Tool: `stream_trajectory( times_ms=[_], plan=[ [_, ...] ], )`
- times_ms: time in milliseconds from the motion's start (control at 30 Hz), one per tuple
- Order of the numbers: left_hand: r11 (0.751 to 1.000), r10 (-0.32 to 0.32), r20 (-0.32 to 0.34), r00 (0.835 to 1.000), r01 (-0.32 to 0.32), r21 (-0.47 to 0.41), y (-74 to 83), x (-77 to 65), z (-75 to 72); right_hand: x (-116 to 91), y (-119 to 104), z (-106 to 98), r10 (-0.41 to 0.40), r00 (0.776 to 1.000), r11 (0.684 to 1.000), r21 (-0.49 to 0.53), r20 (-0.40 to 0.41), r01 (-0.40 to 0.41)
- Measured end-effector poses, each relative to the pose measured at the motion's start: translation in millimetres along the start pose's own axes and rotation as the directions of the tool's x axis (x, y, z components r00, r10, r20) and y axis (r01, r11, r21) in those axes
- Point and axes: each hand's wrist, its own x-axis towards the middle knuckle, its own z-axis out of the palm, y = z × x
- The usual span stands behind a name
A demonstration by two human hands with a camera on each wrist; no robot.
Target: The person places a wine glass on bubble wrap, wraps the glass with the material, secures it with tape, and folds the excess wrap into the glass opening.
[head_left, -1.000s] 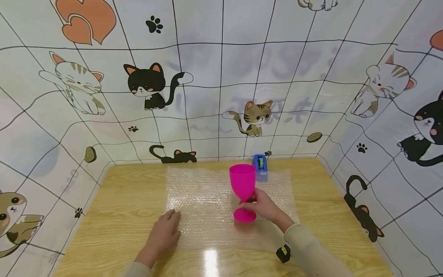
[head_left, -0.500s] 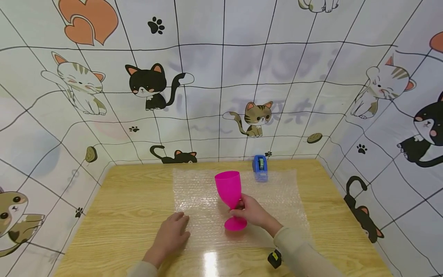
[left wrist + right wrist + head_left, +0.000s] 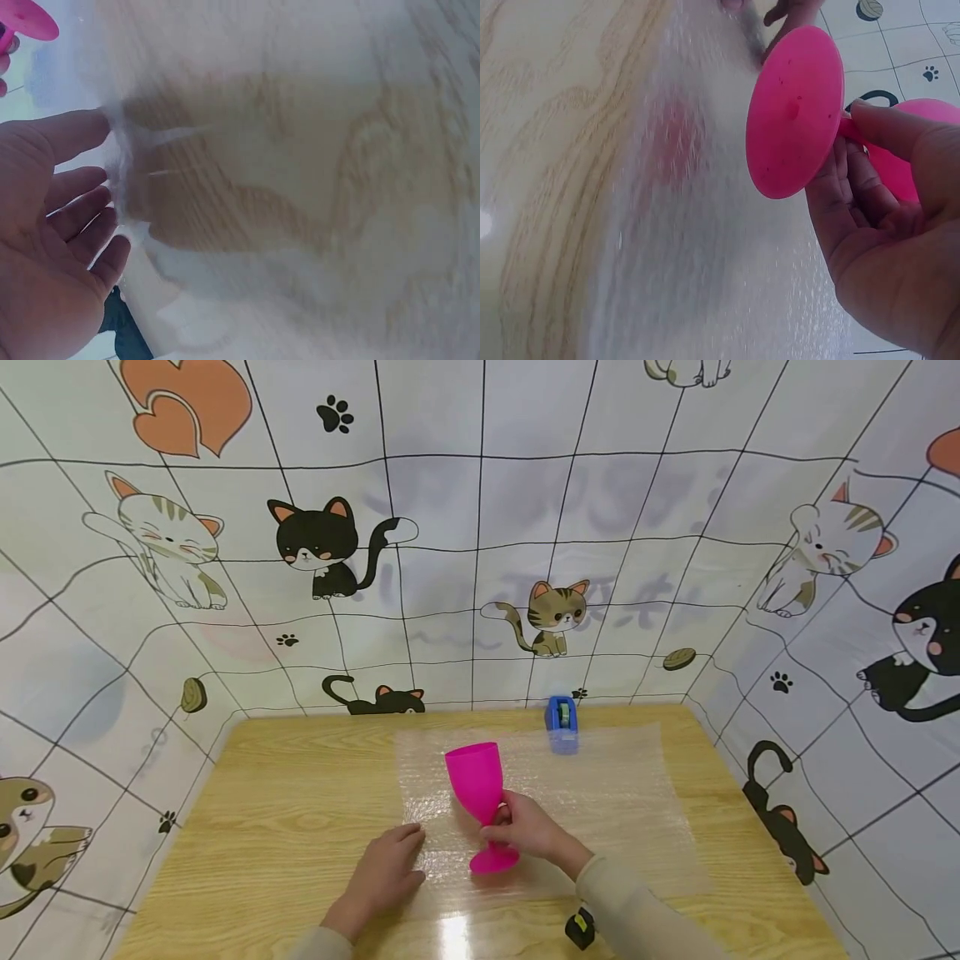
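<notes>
A bright pink plastic goblet (image 3: 476,781) is tilted slightly left over a sheet of clear bubble wrap (image 3: 607,827). My right hand (image 3: 529,827) pinches its stem between thumb and fingers. In the right wrist view the round underside of the goblet's foot (image 3: 795,112) shows, raised above the sheet. My left hand (image 3: 384,870) lies at the sheet's left edge. Its fingers are extended and touch that edge in the left wrist view, thumb held apart from them.
Behind the goblet, a blue tape dispenser (image 3: 562,724) stands by the sheet's far edge. A small black device (image 3: 580,929) sits at the right wrist. The wooden table (image 3: 300,785) meets cat-printed cloth walls (image 3: 450,502) at the back and sides.
My left hand and the bubble wrap have slid to the right. My right hand has carried the goblet left and nearer, tilting it a little. The tape dispenser has stayed put.
</notes>
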Motion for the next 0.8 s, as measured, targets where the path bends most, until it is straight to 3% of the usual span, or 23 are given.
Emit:
stream_trajectory(
  times_ms=[300, 467, 800],
  plan=[
    [0.999, 0.037, -0.019, 0.999, -0.037, 0.014, 7.6, 3.4, 9.7, 3, 2, 13, 0.001, 1.000, 1.000, -0.011, 0.021, 0.000],
    [0.999, 0.051, -0.029, 0.998, -0.050, 0.018, 10.3, 5.3, 12.7, 4, 1, 20, 0.007, 0.999, 0.999, 0.040, 0.032, -0.009],
    [1.000, 0.014, -0.010, 1.000, -0.014, 0.026, 13.3, 7.2, 15.4, 3, 1, 33, 0.066, 0.996, 0.990, 0.122, 0.061, -0.073]
  ],
)
